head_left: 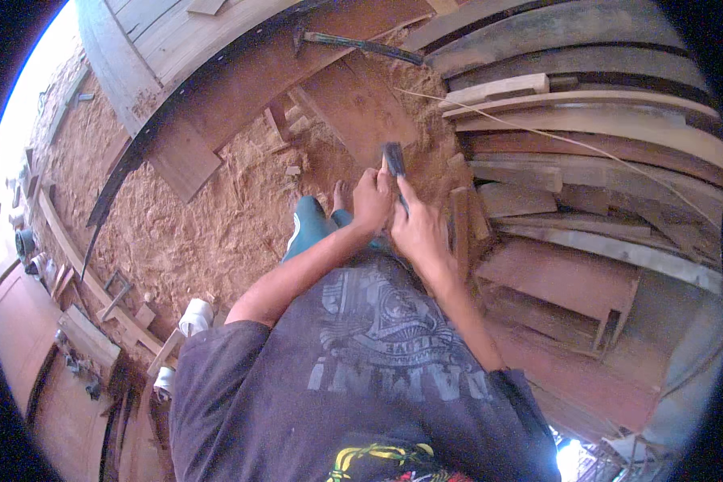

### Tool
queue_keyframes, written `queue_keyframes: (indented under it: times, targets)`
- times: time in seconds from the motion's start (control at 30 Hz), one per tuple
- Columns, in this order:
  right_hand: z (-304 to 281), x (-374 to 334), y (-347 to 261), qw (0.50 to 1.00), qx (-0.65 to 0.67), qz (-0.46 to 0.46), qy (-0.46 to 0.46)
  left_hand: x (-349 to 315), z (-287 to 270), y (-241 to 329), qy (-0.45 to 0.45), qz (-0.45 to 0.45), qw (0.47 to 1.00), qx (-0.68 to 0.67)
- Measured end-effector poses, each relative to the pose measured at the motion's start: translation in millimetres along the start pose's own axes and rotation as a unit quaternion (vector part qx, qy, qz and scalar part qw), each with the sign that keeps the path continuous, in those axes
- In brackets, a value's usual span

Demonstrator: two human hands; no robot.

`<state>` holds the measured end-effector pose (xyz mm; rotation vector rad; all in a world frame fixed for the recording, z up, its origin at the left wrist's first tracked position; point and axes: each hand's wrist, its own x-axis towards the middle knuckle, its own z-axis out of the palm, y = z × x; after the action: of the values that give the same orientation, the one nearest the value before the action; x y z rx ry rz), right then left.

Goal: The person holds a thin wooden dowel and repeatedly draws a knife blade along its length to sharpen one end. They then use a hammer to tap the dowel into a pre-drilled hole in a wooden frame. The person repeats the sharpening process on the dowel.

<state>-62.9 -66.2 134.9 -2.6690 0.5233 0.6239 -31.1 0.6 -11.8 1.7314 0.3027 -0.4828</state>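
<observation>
both hands, left hand (372, 201) and right hand (417, 229), close their grip on a dark flat tool (394, 161) held at chest height over the sawdust floor (193, 225); if it slips it could drop toward the bare foot (340, 195) below.

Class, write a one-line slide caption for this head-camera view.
Both hands, left and right, grip a dark tool above a sawdust-covered floor beside stacked planks.

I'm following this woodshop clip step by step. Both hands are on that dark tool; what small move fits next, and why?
Probably a steadier grip before anything else: the left hand and right hand both clasp the dark tool in mid-air, above the sawdust floor, touching no board.
</observation>
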Motion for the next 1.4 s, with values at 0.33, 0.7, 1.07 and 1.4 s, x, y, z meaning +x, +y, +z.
queue_keyframes:
  times: [0.33,0.7,1.07,1.4]
  targets:
    - [22,28,75,0.963,0.223,-0.057,0.142,17,-79,-31,-0.164,0.034,0.973,-0.159]
    - [36,189,61,0.942,0.095,-0.282,0.154,-24,-169,20,-0.126,-0.042,0.961,-0.243]
    - [21,202,64,0.968,0.075,-0.241,0.013,-14,-121,33,-0.056,-0.128,0.914,-0.380]
    - [-53,109,68,0.943,0.211,-0.246,-0.079,37,-31,51,-0.010,-0.225,0.859,-0.460]
